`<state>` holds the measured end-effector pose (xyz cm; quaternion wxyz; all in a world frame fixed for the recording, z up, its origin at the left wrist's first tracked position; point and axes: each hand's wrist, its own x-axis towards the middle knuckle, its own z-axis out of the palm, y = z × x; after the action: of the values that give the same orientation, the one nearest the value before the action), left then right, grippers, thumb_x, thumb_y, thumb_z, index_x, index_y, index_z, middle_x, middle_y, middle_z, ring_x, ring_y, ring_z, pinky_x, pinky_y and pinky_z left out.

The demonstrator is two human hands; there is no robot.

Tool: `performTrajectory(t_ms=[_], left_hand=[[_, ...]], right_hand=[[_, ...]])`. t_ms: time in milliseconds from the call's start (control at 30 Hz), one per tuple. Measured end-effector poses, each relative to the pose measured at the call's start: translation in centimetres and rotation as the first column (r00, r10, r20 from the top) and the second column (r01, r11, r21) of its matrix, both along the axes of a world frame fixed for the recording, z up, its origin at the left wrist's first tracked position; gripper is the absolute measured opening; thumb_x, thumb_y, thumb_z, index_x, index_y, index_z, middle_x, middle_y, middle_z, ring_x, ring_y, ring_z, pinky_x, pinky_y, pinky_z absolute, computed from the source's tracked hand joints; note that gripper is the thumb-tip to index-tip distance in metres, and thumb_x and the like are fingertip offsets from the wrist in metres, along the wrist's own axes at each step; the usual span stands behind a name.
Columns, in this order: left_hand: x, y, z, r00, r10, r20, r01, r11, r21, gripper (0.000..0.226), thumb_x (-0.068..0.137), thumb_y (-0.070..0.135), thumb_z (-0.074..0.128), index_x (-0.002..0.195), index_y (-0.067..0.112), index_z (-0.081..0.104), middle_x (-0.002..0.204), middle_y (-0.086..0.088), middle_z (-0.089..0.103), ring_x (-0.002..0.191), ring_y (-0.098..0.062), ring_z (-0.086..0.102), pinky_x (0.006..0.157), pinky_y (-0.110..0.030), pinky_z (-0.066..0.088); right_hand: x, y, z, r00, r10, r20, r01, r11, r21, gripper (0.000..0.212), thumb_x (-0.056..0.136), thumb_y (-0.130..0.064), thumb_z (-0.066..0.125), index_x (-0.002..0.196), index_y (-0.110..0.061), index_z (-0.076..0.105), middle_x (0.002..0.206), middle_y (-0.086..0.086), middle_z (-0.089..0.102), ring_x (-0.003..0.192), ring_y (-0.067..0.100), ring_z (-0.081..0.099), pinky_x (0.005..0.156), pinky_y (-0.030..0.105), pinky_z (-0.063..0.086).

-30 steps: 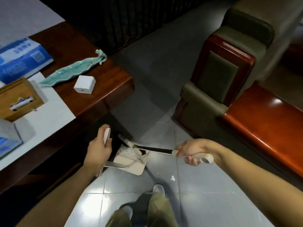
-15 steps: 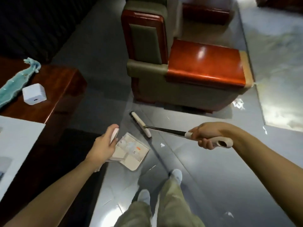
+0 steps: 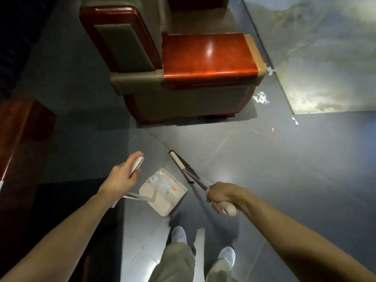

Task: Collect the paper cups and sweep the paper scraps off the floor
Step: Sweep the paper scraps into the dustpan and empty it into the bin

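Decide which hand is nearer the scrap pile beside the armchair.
Right. The right hand, gripping the broom, sits below the scrap pile, slightly left; the left hand, holding the dustpan, is much farther left.

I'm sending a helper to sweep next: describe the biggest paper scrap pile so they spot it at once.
Find the glossy red-topped stand beside the armchair. On the dark floor at its near right corner lies the paper scrap pile. It is a crumpled white bunch, far larger than the single flecks scattered nearby.
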<state>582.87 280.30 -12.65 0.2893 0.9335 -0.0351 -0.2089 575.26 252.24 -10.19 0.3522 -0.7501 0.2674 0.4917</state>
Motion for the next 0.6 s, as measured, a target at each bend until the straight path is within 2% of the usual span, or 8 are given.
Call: performTrajectory(t_ms=[33, 100, 167, 267, 400, 600], left_hand=[[0.0, -0.5, 0.1, 1.000, -0.009, 0.007, 0.009, 1.000, -0.004, 0.041, 0.097, 0.024, 0.049, 0.124, 0.049, 0.032, 0.087, 0.001, 0.055, 0.070, -0.013, 0.055, 0.063, -0.033, 0.045], [0.0, -1.2, 0.3, 1.000, -0.013, 0.011, 0.014, 1.000, -0.015, 0.040, 0.097, 0.023, 0.050, 0.121, 0.049, 0.034, 0.083, 0.001, 0.054, 0.068, -0.014, 0.056, 0.057, -0.030, 0.043], [-0.3, -1.4, 0.5, 1.000, -0.006, 0.014, 0.006, 1.000, -0.023, 0.039, 0.097, 0.023, 0.050, 0.119, 0.051, 0.036, 0.082, 0.000, 0.055, 0.067, -0.018, 0.058, 0.055, -0.032, 0.044], [-0.9, -2.0, 0.9, 1.000, 0.016, 0.009, -0.015, 0.999, -0.036, 0.037, 0.097, 0.024, 0.049, 0.122, 0.049, 0.037, 0.089, -0.006, 0.057, 0.070, -0.020, 0.059, 0.059, -0.035, 0.046], [-2.0, -5.3, 1.7, 0.999, -0.036, 0.005, 0.036, 0.997, -0.070, 0.036, 0.097, 0.024, 0.049, 0.126, 0.043, 0.040, 0.097, -0.010, 0.055, 0.074, -0.020, 0.057, 0.067, -0.038, 0.046], [-4.5, -12.2, 3.9, 0.975, -0.221, 0.014, 0.221, 0.963, -0.153, 0.041, 0.096, 0.014, 0.051, 0.132, 0.033, 0.042, 0.100, -0.006, 0.054, 0.078, -0.019, 0.055, 0.071, -0.046, 0.052]], right_hand=[[-0.4, 0.2, -0.1, 0.991, -0.122, -0.055, 0.126, 0.987, 0.098, 0.025, 0.090, -0.006, 0.046, 0.112, -0.005, 0.058, 0.067, 0.010, 0.060, 0.038, 0.008, 0.051, 0.041, 0.016, 0.041], [-0.8, -0.4, 0.9, 0.930, -0.320, -0.180, 0.354, 0.911, 0.211, 0.015, 0.093, -0.004, 0.043, 0.103, -0.008, 0.054, 0.048, 0.004, 0.046, 0.029, 0.006, 0.042, 0.034, 0.013, 0.036], [-1.2, -2.6, 2.4, 0.874, -0.406, -0.267, 0.471, 0.842, 0.264, 0.015, 0.096, -0.005, 0.041, 0.104, -0.015, 0.049, 0.042, 0.001, 0.040, 0.027, 0.005, 0.038, 0.030, 0.011, 0.033], [-2.3, -6.8, 5.4, 0.803, -0.485, -0.346, 0.584, 0.754, 0.299, 0.010, 0.099, -0.010, 0.038, 0.101, -0.013, 0.047, 0.041, -0.001, 0.038, 0.026, 0.003, 0.035, 0.026, 0.011, 0.030], [-5.2, -10.6, 7.2, 0.826, -0.505, -0.251, 0.560, 0.784, 0.268, 0.013, 0.098, -0.009, 0.042, 0.108, -0.012, 0.050, 0.043, 0.000, 0.041, 0.029, 0.005, 0.037, 0.027, 0.012, 0.032], [-10.2, -16.4, 7.0, 0.761, -0.642, -0.088, 0.647, 0.742, 0.176, 0.013, 0.094, -0.008, 0.047, 0.105, -0.009, 0.054, 0.049, 0.004, 0.042, 0.039, 0.009, 0.036, 0.035, 0.013, 0.031]])
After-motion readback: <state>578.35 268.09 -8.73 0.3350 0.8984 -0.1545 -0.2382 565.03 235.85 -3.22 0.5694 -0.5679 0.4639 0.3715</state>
